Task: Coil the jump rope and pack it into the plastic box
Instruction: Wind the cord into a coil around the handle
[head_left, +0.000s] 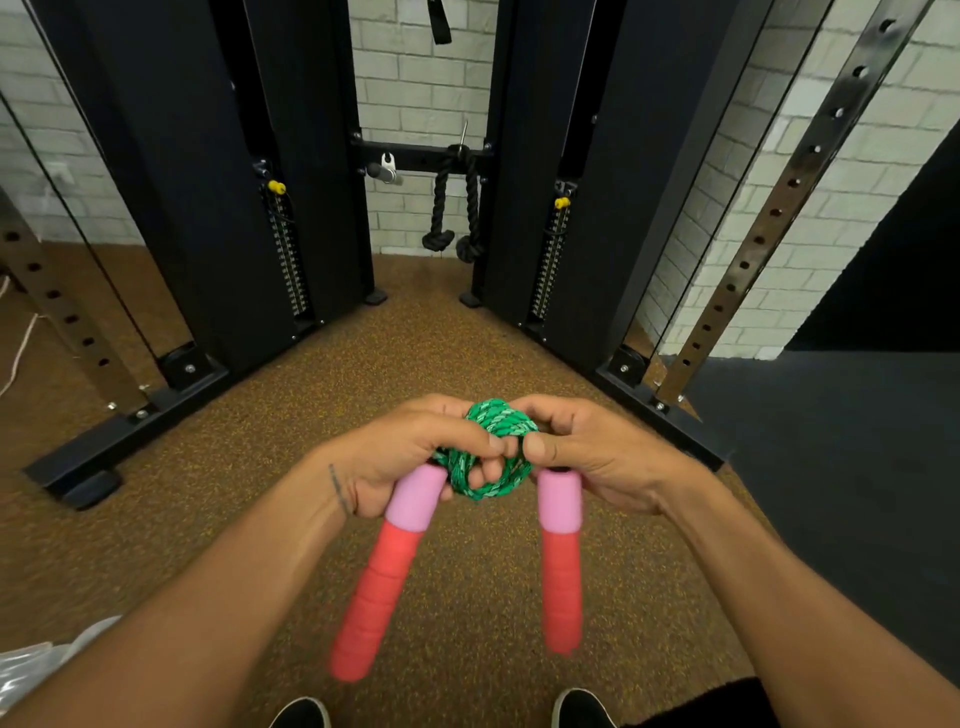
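The jump rope's green braided cord (500, 422) is bunched into a tight coil between my two hands, above the brown floor. My left hand (400, 452) grips the coil from the left, fingers curled over it. My right hand (592, 452) grips it from the right, thumb meeting my left thumb at the coil's middle. Two pink-and-red handles hang down from the coil: the left handle (384, 571) slants down to the left, and the right handle (560, 561) hangs nearly straight. No plastic box can be made out clearly.
A black cable machine stands ahead, with weight stacks at left (285, 249) and right (550, 254) and a black rope attachment (457, 208) hanging in the middle. Its base rails (124, 431) spread across the speckled brown floor. Crinkled clear plastic (41, 670) lies at lower left. My shoes (304, 714) show at the bottom.
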